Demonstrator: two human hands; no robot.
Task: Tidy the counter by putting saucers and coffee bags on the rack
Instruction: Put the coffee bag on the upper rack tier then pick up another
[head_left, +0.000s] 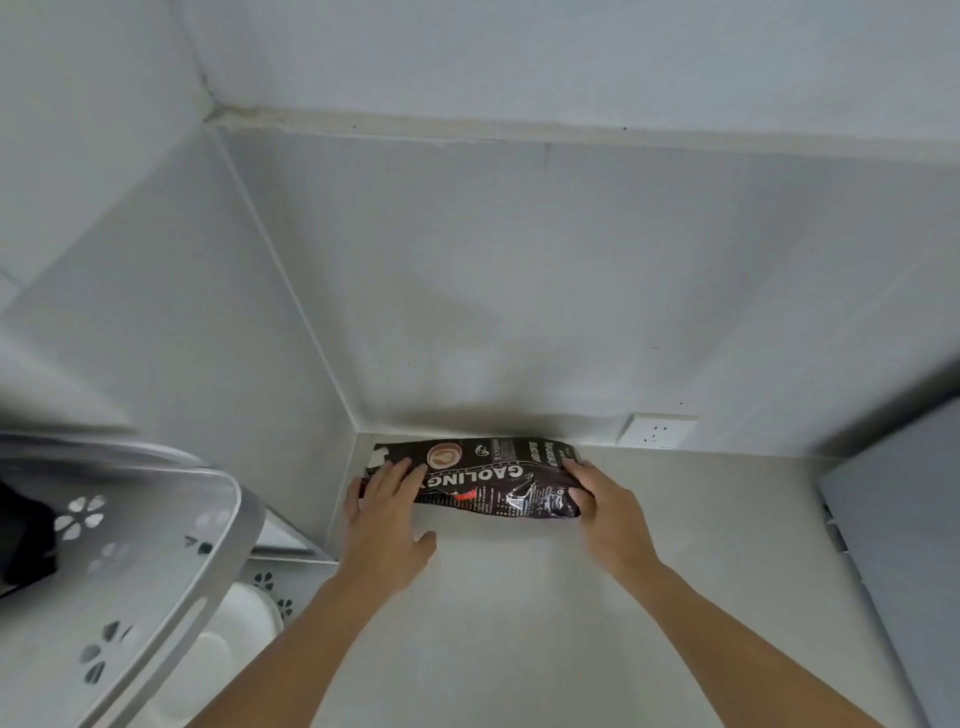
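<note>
A black coffee bag (488, 475) with white lettering lies on its side on the pale counter (519, 623), pushed against the back wall in the corner. My left hand (387, 514) rests flat on the bag's left end, fingers spread over it. My right hand (602, 506) grips the bag's right end, thumb on top. A white plastic rack (156, 561) with flower-shaped cutouts stands at the lower left; a dark item (26, 535) sits on its top tier. White saucers (244, 618) lie on a lower tier.
A wall socket (657, 431) sits just above the counter behind the bag's right end. A grey flat appliance or lid (904, 545) borders the counter on the right. White walls close the corner at left and back.
</note>
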